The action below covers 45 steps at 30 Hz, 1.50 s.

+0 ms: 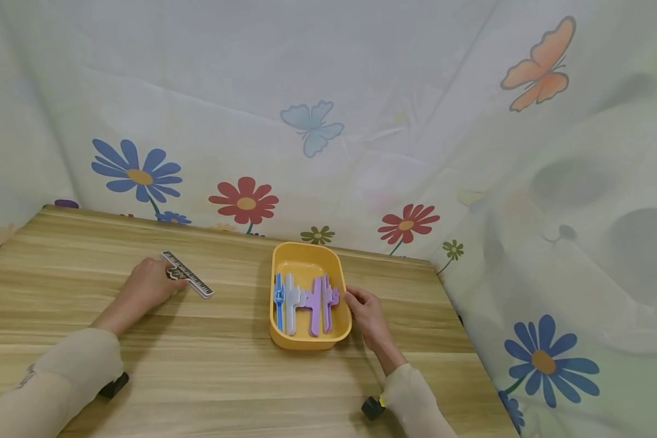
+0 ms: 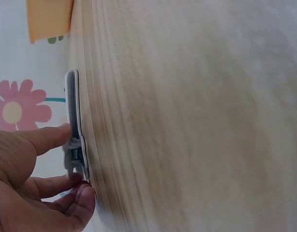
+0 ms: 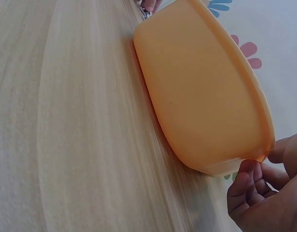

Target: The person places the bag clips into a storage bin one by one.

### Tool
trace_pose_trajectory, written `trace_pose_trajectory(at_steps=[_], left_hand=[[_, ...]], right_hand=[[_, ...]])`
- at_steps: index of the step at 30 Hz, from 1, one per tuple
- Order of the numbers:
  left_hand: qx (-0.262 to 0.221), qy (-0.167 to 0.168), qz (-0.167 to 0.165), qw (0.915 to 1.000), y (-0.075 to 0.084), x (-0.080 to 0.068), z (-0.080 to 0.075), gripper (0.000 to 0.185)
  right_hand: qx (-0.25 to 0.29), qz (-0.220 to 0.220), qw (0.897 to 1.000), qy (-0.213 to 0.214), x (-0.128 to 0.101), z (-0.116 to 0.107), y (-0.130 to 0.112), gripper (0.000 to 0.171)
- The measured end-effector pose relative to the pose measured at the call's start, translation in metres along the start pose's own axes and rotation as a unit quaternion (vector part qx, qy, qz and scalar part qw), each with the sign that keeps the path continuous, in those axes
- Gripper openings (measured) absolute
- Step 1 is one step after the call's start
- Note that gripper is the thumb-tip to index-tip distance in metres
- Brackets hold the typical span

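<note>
At the left of the table, my left hand (image 1: 149, 285) pinches a clip (image 1: 197, 285) with a black-and-white piano-key pattern. In the left wrist view, the thumb and fingers are on the spring end of this clip (image 2: 73, 108), close to the tabletop. My right hand (image 1: 369, 315) grips the right side of a yellow plastic bin (image 1: 306, 344), its thumb at the rim and fingers curled against the outer wall. Inside lie a blue clip (image 1: 278, 313), a pale whitish-blue clip (image 1: 291, 319) and two purple clips (image 1: 315, 313), side by side.
A wood-grain table (image 1: 208, 377) lies under everything. Behind and to the right hangs a pale cloth (image 1: 361, 73) printed with flowers and butterflies. Dark devices (image 1: 373, 407) show at both wrists. A small purple object (image 1: 67, 204) sits at the table's far left corner.
</note>
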<state>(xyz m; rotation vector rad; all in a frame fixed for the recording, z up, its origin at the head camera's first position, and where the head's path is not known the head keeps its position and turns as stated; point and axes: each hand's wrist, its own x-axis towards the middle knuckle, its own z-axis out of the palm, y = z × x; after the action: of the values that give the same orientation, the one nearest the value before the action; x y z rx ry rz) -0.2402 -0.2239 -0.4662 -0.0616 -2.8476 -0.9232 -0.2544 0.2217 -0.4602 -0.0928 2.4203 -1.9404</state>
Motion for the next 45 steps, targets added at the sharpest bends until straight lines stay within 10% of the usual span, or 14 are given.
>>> trace_pose_trajectory(at_steps=[14, 20, 35, 45], left_hand=[[-0.022, -0.027, -0.023, 0.9991, 0.000, 0.005, -0.003, 0.033], [-0.024, -0.026, -0.029, 0.9989, -0.001, 0.005, -0.006, 0.061], [-0.070, 0.060, 0.022, 0.9955, 0.000, -0.008, -0.030, 0.060], [-0.054, 0.056, 0.028, 0.9966, 0.010, -0.009, -0.059, 0.062]], right_hand=[[-0.004, 0.005, 1.000, 0.008, 0.002, 0.000, 0.003, 0.036], [-0.003, 0.003, 1.000, 0.009, 0.003, 0.000, 0.004, 0.035], [-0.016, 0.003, 1.000, 0.006, 0.000, 0.000, 0.001, 0.038], [-0.019, 0.008, 1.000, 0.004, -0.003, 0.000, -0.007, 0.038]])
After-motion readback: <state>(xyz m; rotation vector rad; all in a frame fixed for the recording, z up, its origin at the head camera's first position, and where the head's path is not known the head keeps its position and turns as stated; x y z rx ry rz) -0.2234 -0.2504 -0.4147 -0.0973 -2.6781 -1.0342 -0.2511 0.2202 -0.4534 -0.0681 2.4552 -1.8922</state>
